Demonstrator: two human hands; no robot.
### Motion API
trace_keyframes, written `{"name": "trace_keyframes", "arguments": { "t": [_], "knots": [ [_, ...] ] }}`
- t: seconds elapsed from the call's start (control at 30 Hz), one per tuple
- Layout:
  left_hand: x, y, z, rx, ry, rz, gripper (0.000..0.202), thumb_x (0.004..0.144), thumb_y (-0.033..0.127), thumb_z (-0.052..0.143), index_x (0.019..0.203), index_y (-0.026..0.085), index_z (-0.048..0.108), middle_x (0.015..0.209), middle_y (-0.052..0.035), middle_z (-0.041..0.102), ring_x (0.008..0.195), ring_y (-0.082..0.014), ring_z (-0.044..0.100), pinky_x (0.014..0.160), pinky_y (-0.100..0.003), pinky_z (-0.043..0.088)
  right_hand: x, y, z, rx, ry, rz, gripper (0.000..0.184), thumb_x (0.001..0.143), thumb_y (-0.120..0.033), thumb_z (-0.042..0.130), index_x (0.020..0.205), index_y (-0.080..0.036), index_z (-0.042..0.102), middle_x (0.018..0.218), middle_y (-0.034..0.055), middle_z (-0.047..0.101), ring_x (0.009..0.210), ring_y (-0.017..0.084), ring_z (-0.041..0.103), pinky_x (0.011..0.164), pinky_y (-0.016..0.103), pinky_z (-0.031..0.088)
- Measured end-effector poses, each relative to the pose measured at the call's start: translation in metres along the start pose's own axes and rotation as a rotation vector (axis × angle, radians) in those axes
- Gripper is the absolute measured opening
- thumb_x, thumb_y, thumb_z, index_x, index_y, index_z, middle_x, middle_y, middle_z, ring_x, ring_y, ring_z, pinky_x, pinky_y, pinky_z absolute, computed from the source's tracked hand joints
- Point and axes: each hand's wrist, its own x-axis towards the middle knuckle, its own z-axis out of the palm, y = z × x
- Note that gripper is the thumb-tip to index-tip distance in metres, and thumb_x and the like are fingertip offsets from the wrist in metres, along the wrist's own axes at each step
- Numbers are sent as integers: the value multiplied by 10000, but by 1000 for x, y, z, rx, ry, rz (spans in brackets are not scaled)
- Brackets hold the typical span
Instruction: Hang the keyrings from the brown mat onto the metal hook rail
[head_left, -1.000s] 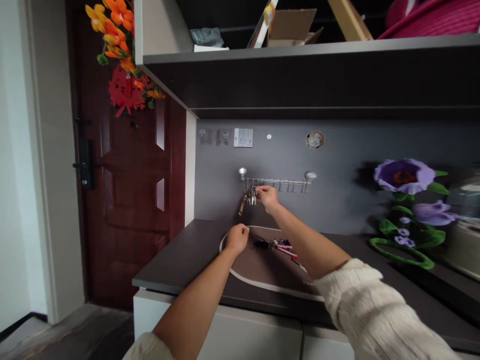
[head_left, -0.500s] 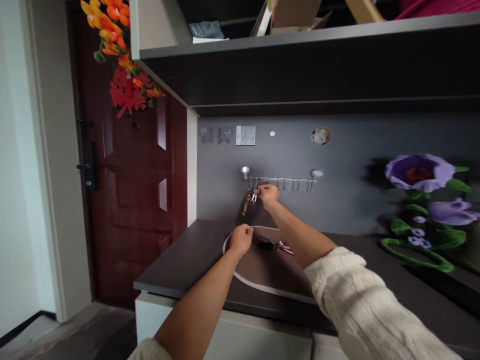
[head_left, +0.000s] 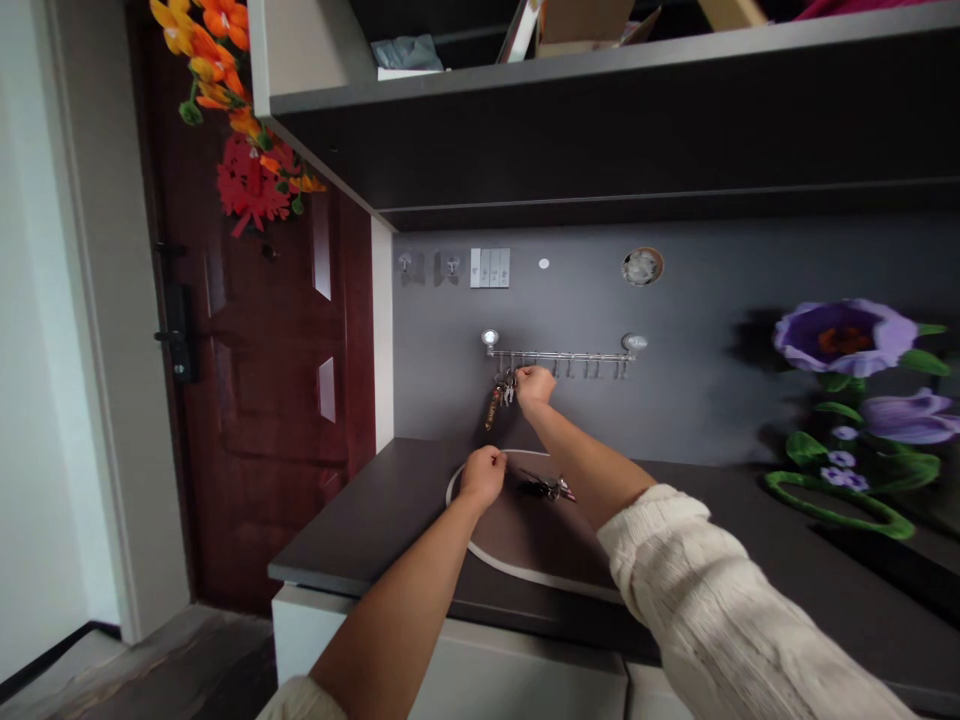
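Observation:
My right hand (head_left: pixel 534 386) reaches up to the chrome hook rail (head_left: pixel 564 354) on the grey wall, its fingers pinched on a bunch of keys (head_left: pixel 504 392) that hangs at the rail's left end with a brown fob below. My left hand (head_left: pixel 484 473) is closed in a loose fist over the rim of an oval brown tray (head_left: pixel 525 535) on the dark countertop; what it holds, if anything, is hidden. More keys and small pink items (head_left: pixel 547 487) lie in the tray.
A dark red door (head_left: pixel 262 380) with a black handle stands at left, artificial flowers (head_left: pixel 240 120) hanging above it. A dark shelf (head_left: pixel 600 120) overhangs the counter. Purple flower decoration (head_left: pixel 855 400) sits at right. Light switches (head_left: pixel 489 268) are on the wall.
The view has shifted slightly. My right hand stays at the keys on the rail, raised a little. My left hand has hardly moved at the tray rim.

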Motion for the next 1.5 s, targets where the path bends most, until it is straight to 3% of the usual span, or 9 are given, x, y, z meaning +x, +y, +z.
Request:
{"name": "trace_keyframes", "arguments": {
  "t": [0.2,0.43,0.67,0.87,1.07,1.27,1.5],
  "knots": [
    [2,-1,1,5,6,-15,242,789,276,410,678,150,584,651,-35,606,563,-97,513,548,-208,351,-14,-9,-3,-94,25,32,238,672,-158,453,729,-123,682,729,121,663,708,190,610,662,239,431],
    [4,-6,5,-24,-14,-51,227,788,276,421,715,144,591,693,-43,621,579,-96,528,567,-207,373,-16,1,-2,-74,16,-6,222,709,-209,475,785,-152,676,792,99,664,757,172,608,707,237,430],
    [3,-8,4,-108,-33,-57,201,783,275,436,751,143,584,705,-34,618,602,-91,537,595,-208,397,-14,13,-6,102,-46,7,180,691,-201,500,721,-134,664,683,65,658,679,149,610,663,230,450],
    [-6,-1,-3,-199,-107,-25,153,730,258,510,770,130,585,690,-29,606,597,-86,522,570,-198,391,-36,23,-27,330,-132,102,159,684,-197,507,741,-128,638,659,45,649,565,113,598,580,215,470],
    [-19,13,-13,-201,-230,14,209,659,265,586,802,113,602,702,-28,609,634,-95,521,627,-219,404,-71,38,-59,301,-254,122,125,675,-197,518,709,-138,623,636,27,641,559,98,583,583,209,463],
    [-26,18,-22,-126,-394,101,293,638,343,594,820,116,625,708,-22,618,607,-99,509,578,-215,383,-103,54,-79,69,-304,4,133,678,-209,527,728,-157,638,713,25,656,667,120,590,671,226,437],
    [-24,16,-24,27,-401,251,270,677,336,557,845,150,657,830,-41,659,716,-138,551,668,-235,394,-117,62,-81,-95,-399,-199,158,707,-183,515,786,-178,652,799,40,660,734,136,587,720,234,413]
  ]
}}
